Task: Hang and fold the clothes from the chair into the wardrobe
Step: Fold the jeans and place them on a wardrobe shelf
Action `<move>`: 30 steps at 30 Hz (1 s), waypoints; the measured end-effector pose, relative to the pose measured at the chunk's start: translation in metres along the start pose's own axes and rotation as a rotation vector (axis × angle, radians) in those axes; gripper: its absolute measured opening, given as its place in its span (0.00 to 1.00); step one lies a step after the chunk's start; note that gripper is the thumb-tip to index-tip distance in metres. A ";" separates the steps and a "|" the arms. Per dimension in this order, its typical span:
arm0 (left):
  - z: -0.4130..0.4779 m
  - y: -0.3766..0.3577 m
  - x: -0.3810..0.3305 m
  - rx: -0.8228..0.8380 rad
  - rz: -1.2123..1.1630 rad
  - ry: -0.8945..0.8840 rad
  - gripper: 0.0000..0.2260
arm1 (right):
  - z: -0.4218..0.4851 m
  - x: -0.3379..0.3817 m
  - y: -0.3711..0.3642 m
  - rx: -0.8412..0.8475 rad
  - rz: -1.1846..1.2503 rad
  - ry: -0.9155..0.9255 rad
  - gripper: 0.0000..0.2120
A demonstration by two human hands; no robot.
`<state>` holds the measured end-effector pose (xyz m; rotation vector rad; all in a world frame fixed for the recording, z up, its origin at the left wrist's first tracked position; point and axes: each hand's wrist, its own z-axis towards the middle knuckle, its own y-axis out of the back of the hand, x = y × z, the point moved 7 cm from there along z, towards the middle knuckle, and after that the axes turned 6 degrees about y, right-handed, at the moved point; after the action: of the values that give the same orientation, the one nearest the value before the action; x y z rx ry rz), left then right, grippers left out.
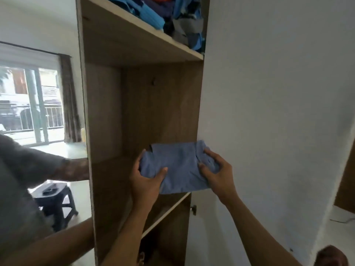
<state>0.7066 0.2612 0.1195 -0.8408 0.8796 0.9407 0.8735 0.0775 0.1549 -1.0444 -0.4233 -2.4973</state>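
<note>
One wardrobe shelf [113, 169], white wall [269, 93]

No readable text, number or brand anywhere. Left of the tall brown wooden wardrobe [103, 116], through the large glass window [23, 104], a pale signboard [50, 92] on the building outside, with dark marks too blurred to read. At the wardrobe's middle shelf, the folded light-blue cloth garment [180, 167], plain-faced, nothing legible. On the wardrobe's top shelf, the heap of blue, grey and dark clothes [153, 14], nothing legible either.
</note>
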 end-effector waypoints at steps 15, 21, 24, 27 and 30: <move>0.130 0.086 0.090 -0.638 0.304 -0.032 0.34 | 0.131 -0.156 -0.253 0.447 0.310 -0.021 0.18; 0.161 0.122 0.099 -0.725 0.402 -0.045 0.30 | 0.143 -0.182 -0.348 0.574 0.381 -0.011 0.20; 0.174 0.150 0.131 -0.760 0.514 0.101 0.29 | 0.143 -0.204 -0.390 0.672 0.367 -0.045 0.19; 0.164 0.172 0.154 -0.782 0.786 0.294 0.24 | 0.130 -0.234 -0.415 0.807 0.265 -0.144 0.32; 0.155 0.184 0.154 -0.818 0.999 0.397 0.17 | 0.123 -0.252 -0.428 0.824 0.209 -0.212 0.30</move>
<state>0.6266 0.5102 0.0043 -1.3326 1.3155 2.1439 0.9086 0.5646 0.0023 -0.9229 -1.2020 -1.7421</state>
